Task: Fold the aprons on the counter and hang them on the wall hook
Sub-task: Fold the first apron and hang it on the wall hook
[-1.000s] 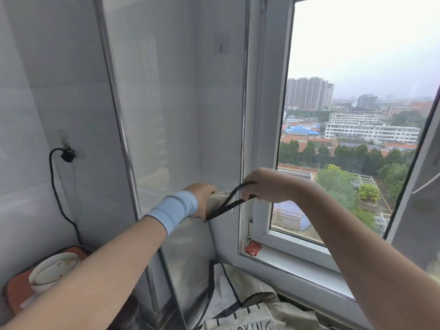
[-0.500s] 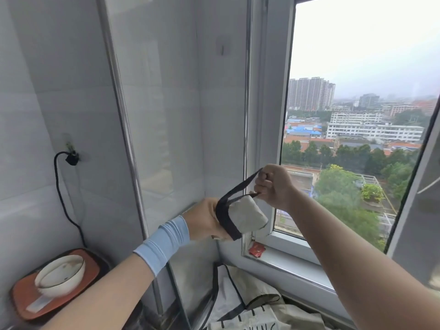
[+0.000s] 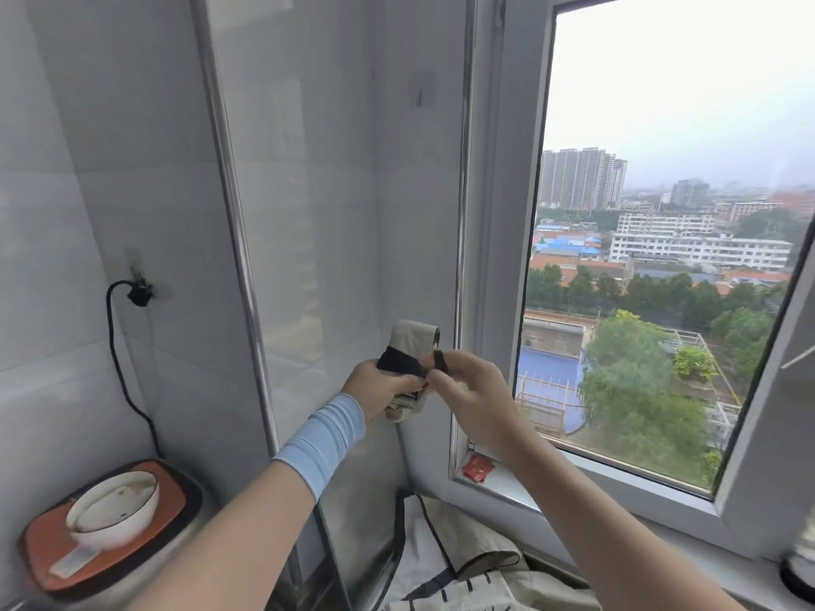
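Your left hand gripped a tightly rolled beige cloth apron while your right hand pinched its flat black strap.

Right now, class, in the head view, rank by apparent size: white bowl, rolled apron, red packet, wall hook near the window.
1. white bowl
2. rolled apron, partly hidden by the left hand
3. red packet and wall hook: too alike to rank
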The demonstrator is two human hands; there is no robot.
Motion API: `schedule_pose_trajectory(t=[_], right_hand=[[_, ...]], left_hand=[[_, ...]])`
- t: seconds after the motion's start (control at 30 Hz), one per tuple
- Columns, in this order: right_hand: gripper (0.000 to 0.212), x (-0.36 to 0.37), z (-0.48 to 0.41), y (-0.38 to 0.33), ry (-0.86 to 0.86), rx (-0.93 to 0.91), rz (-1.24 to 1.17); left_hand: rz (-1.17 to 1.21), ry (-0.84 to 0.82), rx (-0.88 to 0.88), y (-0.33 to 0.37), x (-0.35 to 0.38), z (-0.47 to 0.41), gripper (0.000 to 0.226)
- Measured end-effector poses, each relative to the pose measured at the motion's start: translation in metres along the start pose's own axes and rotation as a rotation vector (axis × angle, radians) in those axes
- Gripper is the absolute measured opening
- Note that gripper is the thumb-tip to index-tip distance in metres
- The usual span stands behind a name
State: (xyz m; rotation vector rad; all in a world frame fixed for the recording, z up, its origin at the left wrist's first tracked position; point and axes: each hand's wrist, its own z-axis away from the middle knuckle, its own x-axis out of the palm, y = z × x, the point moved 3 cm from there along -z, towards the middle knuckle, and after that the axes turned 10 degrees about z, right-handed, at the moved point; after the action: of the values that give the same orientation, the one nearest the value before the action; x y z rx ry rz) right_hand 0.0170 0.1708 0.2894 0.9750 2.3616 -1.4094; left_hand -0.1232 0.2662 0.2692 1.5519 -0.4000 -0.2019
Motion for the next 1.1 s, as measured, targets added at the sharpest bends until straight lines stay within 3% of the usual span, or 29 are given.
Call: schedule_pose_trajectory(t=[0.13,0.2,0.37,0.57,0.63,0.73,0.8,0.87,0.93,1.1], right_hand=[[0.006,0.0,-0.01,-0.002,0.095,-0.044,0.251],[0.012,-0.002,-0.014,-0.004,0.115,-0.101,0.346],[0.014,-0.006,-0.014,0.0,0.076,-0.23,0.375],[0.013,0.0,-0.014,-0.001,0.075,-0.25,0.438],[0.014,0.004,-0.016,-0.004,0.038,-0.183,0.447],[0.014,0.004,-0.02,-0.004,-0.073,0.031,0.234],[0.017,0.004,-0.022,-0.002,-0.149,0.115,0.136],[0.017,0.005,-0.023,0.002,-0.206,0.141,0.107],[0.016,0.004,-0.022,0.001,-0.228,0.149,0.076],[0.033,-0.002,-0.023,-0.008,-0.196,0.261,-0.152]], left_hand=[[-0.109,-0.035,-0.029,0.004,0.011,0.006,0.029],[-0.134,-0.043,-0.029,0.004,0.014,0.007,0.045],[0.14,-0.119,-0.116,0.009,0.018,0.015,0.04],[0.083,-0.123,-0.095,0.01,0.018,0.012,0.013],[-0.057,-0.079,-0.055,0.013,0.018,0.01,0.021],[-0.344,0.099,0.131,0.021,0.017,0.013,0.022],[-0.467,0.192,0.342,0.027,0.011,0.016,0.046],[-0.697,0.165,0.524,0.03,0.011,0.02,0.057],[-0.928,0.11,0.651,0.029,0.015,0.021,0.047],[-0.778,0.132,0.806,0.031,0.014,0.021,0.024]])
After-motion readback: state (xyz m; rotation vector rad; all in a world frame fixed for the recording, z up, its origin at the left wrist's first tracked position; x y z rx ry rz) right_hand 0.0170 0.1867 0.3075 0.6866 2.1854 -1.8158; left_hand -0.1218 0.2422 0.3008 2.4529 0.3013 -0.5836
